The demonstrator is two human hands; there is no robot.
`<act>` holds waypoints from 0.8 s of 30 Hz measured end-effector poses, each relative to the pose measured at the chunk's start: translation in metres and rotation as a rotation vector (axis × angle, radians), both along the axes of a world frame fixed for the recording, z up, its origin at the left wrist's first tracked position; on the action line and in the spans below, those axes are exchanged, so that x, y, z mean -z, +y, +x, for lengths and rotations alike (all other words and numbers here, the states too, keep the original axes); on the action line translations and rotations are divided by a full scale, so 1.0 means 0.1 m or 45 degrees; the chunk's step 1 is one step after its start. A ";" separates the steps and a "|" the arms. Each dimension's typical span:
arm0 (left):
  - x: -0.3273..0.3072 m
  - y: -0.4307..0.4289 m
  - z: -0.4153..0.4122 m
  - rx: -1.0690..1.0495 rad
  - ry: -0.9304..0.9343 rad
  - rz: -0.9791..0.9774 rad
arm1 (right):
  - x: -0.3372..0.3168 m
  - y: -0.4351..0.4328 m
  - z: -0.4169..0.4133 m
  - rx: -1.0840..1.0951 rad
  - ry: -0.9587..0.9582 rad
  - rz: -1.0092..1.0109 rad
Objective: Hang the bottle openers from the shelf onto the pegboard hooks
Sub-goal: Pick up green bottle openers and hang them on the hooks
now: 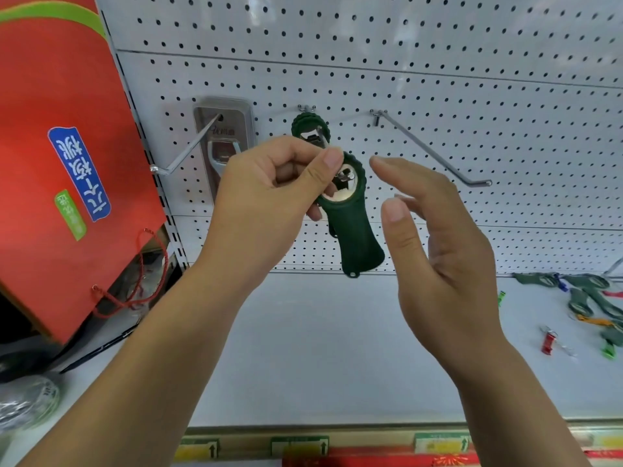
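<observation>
At the middle hook (348, 176) tip, left hand (269, 183) pinches green opener (357, 237) by its head, ring barely over it; right hand (438, 237) loose beside it, empty; early release likely drops it; more openers (586, 291) lie well right of hook.

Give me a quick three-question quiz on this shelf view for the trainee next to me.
1. True or false: the right hand grips the nearer green opener.
2. Which hook is bare? A) left hook B) middle hook C) right hook
3. Fill in: the spare openers lie on the shelf to the ____ of both hands.

Key: 1 false, the left hand pinches it while the right is open beside it; 2 C; 3 right.
</observation>
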State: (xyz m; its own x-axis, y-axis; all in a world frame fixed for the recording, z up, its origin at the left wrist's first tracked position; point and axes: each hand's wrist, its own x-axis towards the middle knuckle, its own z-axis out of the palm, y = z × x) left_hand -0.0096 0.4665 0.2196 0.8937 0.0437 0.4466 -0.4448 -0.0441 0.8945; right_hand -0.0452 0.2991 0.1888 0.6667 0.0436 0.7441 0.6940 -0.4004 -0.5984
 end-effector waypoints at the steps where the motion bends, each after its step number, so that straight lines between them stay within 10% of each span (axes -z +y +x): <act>1: 0.01 0.01 0.01 -0.009 0.004 0.008 | -0.01 0.00 0.00 0.006 0.003 0.000; 24: -0.07 0.16 0.67 -0.325 -0.033 0.215 | -0.09 0.18 -0.03 -0.086 0.188 -0.089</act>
